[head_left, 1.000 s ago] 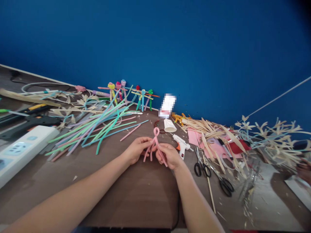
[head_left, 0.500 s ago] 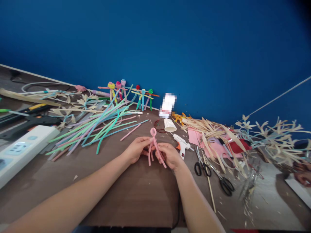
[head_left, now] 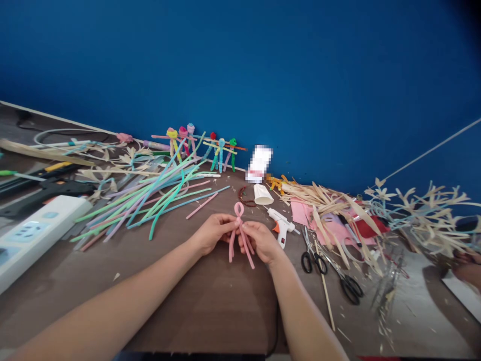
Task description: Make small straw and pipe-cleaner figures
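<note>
A pink pipe-cleaner figure (head_left: 239, 209) with a looped top and several hanging ends is between my hands, above the brown table. My left hand (head_left: 217, 233) pinches it from the left, just below the loop. From the other side, the thumb and fingers of my right hand (head_left: 260, 240) close on it at the same crossing point. Some fingertips are hidden behind the pink strands. Left of my hands lies a loose pile of pastel pipe cleaners (head_left: 150, 193), with a short pink piece (head_left: 202, 205) nearby.
Small pipe-cleaner figures (head_left: 221, 145) lean on the blue wall. A white glue gun (head_left: 282, 224), scissors (head_left: 313, 258) and dried strips (head_left: 319, 198) lie right. A power strip (head_left: 41, 230) is left. Part of another person's hand (head_left: 469, 271) shows far right.
The pink figure has shifted slightly down and right, its ends turned a little. My right fingers have moved up closer to my left fingertips at the crossing.
</note>
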The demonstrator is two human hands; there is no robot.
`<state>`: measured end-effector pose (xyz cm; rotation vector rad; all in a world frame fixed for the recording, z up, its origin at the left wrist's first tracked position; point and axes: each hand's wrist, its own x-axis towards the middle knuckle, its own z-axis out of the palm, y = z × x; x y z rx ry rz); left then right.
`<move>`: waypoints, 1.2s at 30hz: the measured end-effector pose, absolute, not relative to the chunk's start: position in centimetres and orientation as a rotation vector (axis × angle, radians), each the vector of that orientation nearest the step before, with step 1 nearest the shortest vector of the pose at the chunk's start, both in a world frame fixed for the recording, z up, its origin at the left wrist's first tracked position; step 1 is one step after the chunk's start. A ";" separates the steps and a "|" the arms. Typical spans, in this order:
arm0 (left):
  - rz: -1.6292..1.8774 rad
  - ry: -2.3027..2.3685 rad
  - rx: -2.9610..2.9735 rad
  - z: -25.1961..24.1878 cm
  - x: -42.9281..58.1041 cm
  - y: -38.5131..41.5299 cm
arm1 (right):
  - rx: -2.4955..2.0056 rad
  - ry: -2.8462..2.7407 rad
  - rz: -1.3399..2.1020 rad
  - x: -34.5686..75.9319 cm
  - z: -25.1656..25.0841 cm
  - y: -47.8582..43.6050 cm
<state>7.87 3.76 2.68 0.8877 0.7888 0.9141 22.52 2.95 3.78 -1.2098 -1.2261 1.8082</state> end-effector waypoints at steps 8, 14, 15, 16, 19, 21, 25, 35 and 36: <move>0.981 0.834 0.888 2.5 8.0 3.8 | -1.213 -1.290 1.622 22.1 3.0 3.1; 0.975 0.770 0.888 2.2 7.8 4.2 | -1.201 -1.424 1.192 21.8 2.4 3.3; 0.974 0.756 0.879 2.2 7.8 4.2 | -1.179 -1.447 1.145 21.7 2.3 3.4; 0.975 0.747 0.873 2.2 7.8 4.3 | -1.160 -1.461 1.111 21.6 2.2 3.4; 0.987 0.739 0.888 2.2 8.0 4.2 | -1.174 -1.491 1.035 21.3 2.1 3.3; 1.002 0.749 0.923 2.1 8.2 4.1 | -1.236 -1.541 0.975 21.3 2.2 3.1; 0.994 0.805 0.919 2.0 8.4 3.9 | -1.336 -1.729 0.739 21.2 3.0 2.4; 0.982 0.877 0.866 2.5 8.3 4.0 | -1.525 -1.962 0.363 21.0 3.7 1.7; 0.992 0.888 0.850 2.4 8.3 4.0 | -1.524 -1.953 0.370 20.9 3.7 1.7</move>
